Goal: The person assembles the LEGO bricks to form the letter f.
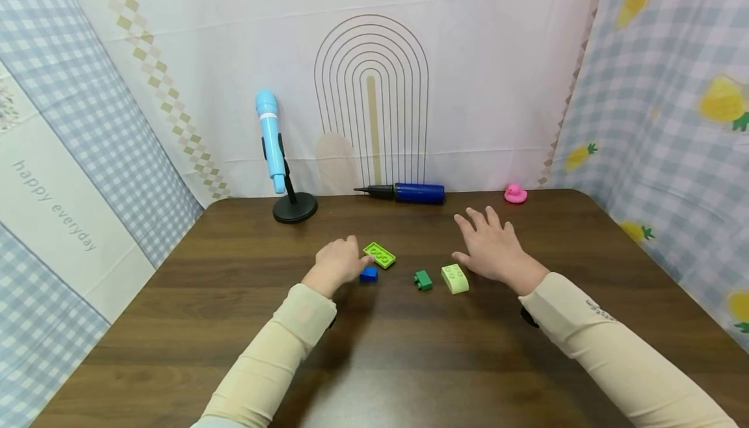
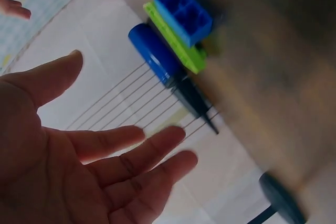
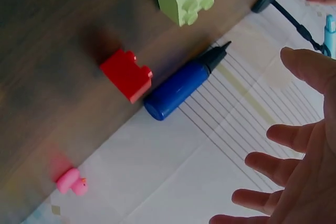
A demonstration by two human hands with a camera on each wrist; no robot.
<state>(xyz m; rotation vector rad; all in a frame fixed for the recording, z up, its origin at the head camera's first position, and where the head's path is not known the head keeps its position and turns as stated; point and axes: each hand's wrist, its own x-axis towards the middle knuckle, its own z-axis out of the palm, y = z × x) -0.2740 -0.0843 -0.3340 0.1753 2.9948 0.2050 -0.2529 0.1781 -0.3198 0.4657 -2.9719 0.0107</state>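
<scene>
Both hands empty, fingers released. I'm hovering my left hand (image 1: 336, 264) just beside the blue brick (image 1: 368, 274) and the lime plate (image 1: 380, 255), thumb spread away from the other fingers. I'm holding my right hand (image 1: 494, 246) just right of the pale green curved brick (image 1: 455, 279), fingers fanned toward the back edge of the worktop (image 1: 374, 376). The red brick (image 3: 127, 74) is showing only in the right wrist view; my hand is probably hiding it from the head view. The dark green brick (image 1: 423, 280) is lying between my hands, stud pointing toward the left edge.

All the bricks are lying around mid-worktop, nearer the back edge than the front.

How I'd be doing a pick-up well: pinching blue across its side walls, steering clear of lime so I'm not shoving it. Lime is lying low, looks hollow side up, so I'd be gripping across its narrow width. On pale green I'd be squeezing the straight sides; the curved end is likely slipping under fingertips. On red I'd be checking finger clearance first, since my own hand is blocking the sightline.
</scene>
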